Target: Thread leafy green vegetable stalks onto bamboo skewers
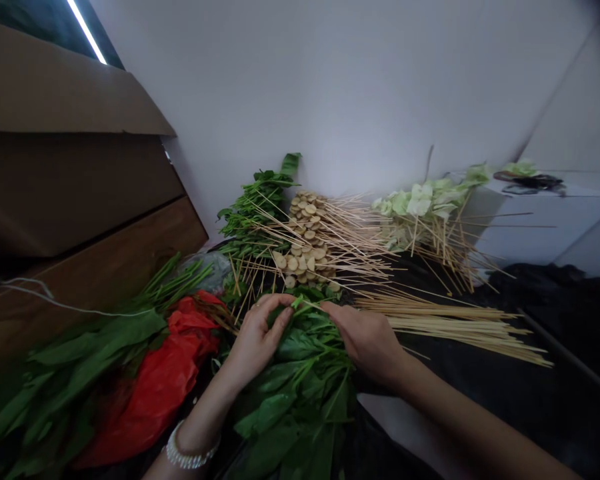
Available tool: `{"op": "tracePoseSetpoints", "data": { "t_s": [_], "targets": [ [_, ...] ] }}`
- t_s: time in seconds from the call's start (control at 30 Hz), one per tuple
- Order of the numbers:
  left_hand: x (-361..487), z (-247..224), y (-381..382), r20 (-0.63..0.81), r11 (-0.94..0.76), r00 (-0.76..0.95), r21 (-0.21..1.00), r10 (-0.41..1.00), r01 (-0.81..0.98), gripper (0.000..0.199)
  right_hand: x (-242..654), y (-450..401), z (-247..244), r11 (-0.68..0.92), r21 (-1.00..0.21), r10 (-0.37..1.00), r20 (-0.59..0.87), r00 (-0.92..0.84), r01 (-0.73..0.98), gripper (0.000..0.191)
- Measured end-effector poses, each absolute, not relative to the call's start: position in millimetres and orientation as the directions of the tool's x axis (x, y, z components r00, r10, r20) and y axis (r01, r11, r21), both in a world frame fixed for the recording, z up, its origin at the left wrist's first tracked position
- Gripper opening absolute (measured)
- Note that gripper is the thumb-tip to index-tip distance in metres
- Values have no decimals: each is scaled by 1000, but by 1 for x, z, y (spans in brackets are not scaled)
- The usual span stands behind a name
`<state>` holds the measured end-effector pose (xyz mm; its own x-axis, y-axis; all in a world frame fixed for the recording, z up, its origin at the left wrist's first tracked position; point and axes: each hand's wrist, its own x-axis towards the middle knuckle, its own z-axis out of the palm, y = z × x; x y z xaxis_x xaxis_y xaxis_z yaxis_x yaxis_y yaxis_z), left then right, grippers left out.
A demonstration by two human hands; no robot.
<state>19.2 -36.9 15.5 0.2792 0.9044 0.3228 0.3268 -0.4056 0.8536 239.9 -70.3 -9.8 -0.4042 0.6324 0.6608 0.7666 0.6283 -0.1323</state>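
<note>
leaves (pixel 80 360) at left blurred; cardboard box (pixel 65 100) cut off by left edge

The red bag (pixel 153 393) is showing thin, crinkled plastic with soft gloss. The loose skewers (pixel 460 323) are looking like smooth, matt wood. The box (pixel 70 180) is showing matt brown cardboard; the wall (pixel 330 87) is appearing smooth.

Looks like a food-prep corner; home or shop unclear. Shows leafy greens (pixel 280 407) near at 12 o'clock, skewered slices (pixel 307 263) beyond, skewered pale leaves (pixel 420 200) at 1, loose sticks (pixel 460 321) at 2, cardboard box (pixel 70 187) at 10. Backed by plain wall (pixel 380 87).
</note>
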Motion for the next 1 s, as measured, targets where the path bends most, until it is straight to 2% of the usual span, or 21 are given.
{"op": "tracePoseSetpoints", "data": {
  "t_s": [0.1,0.17,0.23,0.5,0.87,1.0],
  "targets": [
    [22,16,-38,113,-139,277,987,954,77,33,238,-73,-10,628,-96,621,660,-423,772,32],
    [24,15,-38,30,-21,255,999,966,-36,36,236,-75,-10,619,-88,619,666,-416,781,33],
    [25,14,-37,-1,19,227,997,974,-80,38,234,-75,-10,613,-96,622,671,-404,784,34],
    [27,13,-38,5,22,246,994,969,-107,32,231,-74,-14,593,-120,652,652,-387,796,34],
    [27,14,-38,-1,16,232,998,973,-65,38,231,-75,-15,583,-148,690,610,-390,799,36],
    [26,14,-39,10,-1,227,999,974,-39,36,230,-75,-17,594,-200,697,612,-374,780,35]
  ]
}}
